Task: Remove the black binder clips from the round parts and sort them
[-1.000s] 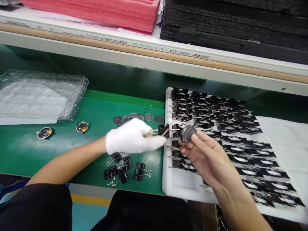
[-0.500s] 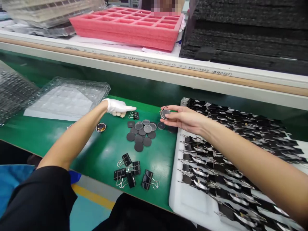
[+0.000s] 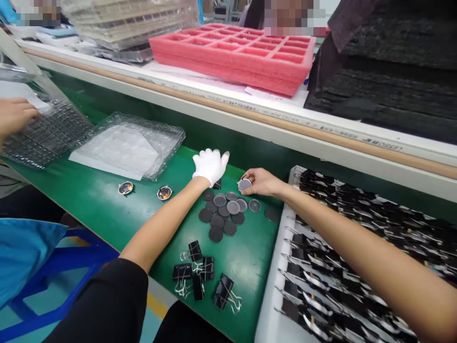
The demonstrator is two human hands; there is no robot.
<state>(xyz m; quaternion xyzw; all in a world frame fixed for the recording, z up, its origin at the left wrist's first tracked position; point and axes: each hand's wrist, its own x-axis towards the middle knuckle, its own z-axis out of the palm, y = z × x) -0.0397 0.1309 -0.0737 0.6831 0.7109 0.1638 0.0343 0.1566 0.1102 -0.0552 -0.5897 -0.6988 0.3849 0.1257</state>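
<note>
Left hand [image 3: 210, 166] partly hides a black clip [image 3: 217, 184].

1. Left hand [image 3: 210, 166]: a close-fitting white glove [image 3: 206, 172] of soft-looking cloth, ending at the wrist.
2. Left arm [image 3: 167, 219]: a plain black sleeve [image 3: 107, 300] stopping near the elbow, forearm bare.
3. Right hand [image 3: 262, 182]: ungloved, its forearm [image 3: 342, 233] bare.
4. Lap: black clothing [image 3: 185, 326].
</note>
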